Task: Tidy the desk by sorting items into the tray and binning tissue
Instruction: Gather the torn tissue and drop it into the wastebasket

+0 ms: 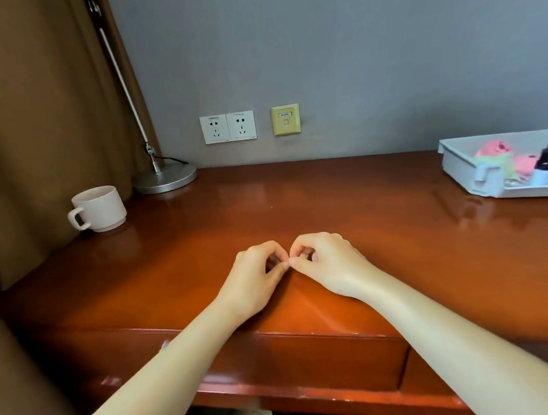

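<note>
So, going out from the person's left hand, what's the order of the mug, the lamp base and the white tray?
From the left hand in the head view:
1. The mug, on the desk's left side.
2. The lamp base, back left by the wall. It is a close call with the mug.
3. The white tray, at the far right edge, clearly farthest.

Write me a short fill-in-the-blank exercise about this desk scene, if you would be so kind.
The cup, by the lamp base, has its handle turned to the ____.
The tray sits at the ____ end of the desk.
The left hand and right hand meet, fingers ____.
The wall carries ____ white power sockets.
Missing: left; right; curled; two.
</note>
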`<state>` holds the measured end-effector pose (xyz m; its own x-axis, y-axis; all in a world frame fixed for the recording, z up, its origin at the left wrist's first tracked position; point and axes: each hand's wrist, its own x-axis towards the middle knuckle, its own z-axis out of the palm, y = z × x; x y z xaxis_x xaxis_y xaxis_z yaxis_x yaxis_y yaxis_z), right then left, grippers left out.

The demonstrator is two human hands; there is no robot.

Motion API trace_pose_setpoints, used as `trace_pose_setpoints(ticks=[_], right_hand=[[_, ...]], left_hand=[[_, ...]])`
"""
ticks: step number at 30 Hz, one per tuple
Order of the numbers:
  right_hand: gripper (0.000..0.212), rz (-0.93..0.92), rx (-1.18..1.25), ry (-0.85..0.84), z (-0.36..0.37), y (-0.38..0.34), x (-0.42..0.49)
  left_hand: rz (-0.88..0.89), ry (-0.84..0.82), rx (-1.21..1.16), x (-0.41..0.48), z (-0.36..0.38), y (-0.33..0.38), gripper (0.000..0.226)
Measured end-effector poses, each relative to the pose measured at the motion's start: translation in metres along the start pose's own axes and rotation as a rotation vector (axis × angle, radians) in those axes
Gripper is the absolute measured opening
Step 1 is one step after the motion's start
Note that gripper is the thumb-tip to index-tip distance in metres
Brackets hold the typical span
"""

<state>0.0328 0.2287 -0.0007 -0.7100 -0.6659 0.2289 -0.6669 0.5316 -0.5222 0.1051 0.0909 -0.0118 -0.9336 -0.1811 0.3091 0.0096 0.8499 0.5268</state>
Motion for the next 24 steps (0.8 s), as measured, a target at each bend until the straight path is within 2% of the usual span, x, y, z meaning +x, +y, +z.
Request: trace_pose_setpoints(ticks=[7,14,17,20,24], right_hand=[[0.011,0.072,0.034,0.113,-0.043,0.036,-0.08],[0.016,0.234,0.097,0.302,-0.091,0.082,-0.199],[0.017,0.314,0.196,0.359,-0.109,0.108,-0.248],[0.02,0.447,0.237,0.447,-0.118,0.147,-0.305],[0.026,0.644,0.263,0.471,-0.108,0.203,-0.372]], left_hand=[[0.152,-0.043,-0.137,-0.02,0.037,0.072,0.008],[0.39,-0.209,-0.298,-0.054,0.091,0.164,0.007],[0.527,-0.286,-0.339,-0.067,0.111,0.201,0.009],[0.655,-0.415,-0.345,-0.075,0.144,0.24,0.01],[0.634,-0.659,-0.334,-0.08,0.202,0.276,0.016]])
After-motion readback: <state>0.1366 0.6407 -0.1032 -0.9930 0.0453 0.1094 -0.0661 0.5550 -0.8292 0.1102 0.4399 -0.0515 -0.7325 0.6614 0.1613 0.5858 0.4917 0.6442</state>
